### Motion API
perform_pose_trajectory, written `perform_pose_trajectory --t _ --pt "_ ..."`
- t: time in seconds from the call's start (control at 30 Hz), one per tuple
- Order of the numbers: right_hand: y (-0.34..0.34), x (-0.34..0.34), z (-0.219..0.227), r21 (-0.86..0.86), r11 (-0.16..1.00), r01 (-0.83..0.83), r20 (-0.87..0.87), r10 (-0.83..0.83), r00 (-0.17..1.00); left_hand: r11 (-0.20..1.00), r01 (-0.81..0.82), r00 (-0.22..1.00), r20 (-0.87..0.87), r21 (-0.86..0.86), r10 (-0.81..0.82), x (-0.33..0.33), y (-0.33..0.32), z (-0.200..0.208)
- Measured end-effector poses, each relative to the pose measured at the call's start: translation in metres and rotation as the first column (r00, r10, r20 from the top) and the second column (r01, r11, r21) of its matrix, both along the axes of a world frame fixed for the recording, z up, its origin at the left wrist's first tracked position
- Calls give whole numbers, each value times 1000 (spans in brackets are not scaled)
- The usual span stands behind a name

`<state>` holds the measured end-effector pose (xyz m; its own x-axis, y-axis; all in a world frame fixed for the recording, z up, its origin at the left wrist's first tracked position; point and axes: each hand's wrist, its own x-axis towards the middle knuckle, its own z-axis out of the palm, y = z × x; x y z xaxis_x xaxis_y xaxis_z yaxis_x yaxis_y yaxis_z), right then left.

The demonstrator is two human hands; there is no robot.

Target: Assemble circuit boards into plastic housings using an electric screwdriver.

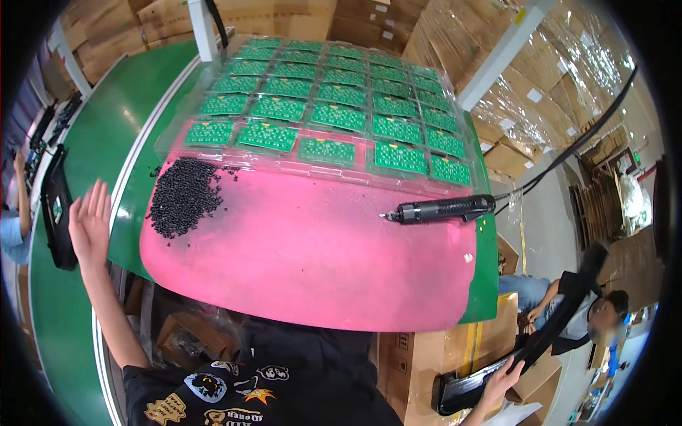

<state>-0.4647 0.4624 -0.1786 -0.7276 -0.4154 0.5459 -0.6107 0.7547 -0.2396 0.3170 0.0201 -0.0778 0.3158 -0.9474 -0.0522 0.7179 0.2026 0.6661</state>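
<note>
we stretch our left hand (91,224) out on the left, near a long green strip (145,89); its grip is apart, with the fingers held out long. just to the left of it, a black part (57,213) lies on the green strip. our right hand (499,387) is at the near right, and its grip is clamped on a long black piece (543,330). that piece leans up to the right, with its low end close to a brown box (419,366). between our arms is a green tabletop (484,277) with a pink mat (305,266) on it. on the left of the mat sits a pile of tiny black bits (183,197). on the right lies a black power screwdriver (444,209), its tip facing left. at the far side, lots of green circuit boards (337,117) sit in rows in clear plastic trays (312,172). more brown boxes (284,18) are stacked behind them. we see a person (579,330) far on the right, and a blue sleeve (14,238) at the left rim.
</note>
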Motion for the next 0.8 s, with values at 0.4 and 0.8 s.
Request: perform_pose_trajectory --t 0.4,0.8 --pt "-216 124 121 467 195 -863 274 895 351 530 606 105 720 -593 686 -271 91 135" --pt "-385 175 172 126 128 -984 166 975 148 550 732 -42 780 -401 625 -284 78 134"
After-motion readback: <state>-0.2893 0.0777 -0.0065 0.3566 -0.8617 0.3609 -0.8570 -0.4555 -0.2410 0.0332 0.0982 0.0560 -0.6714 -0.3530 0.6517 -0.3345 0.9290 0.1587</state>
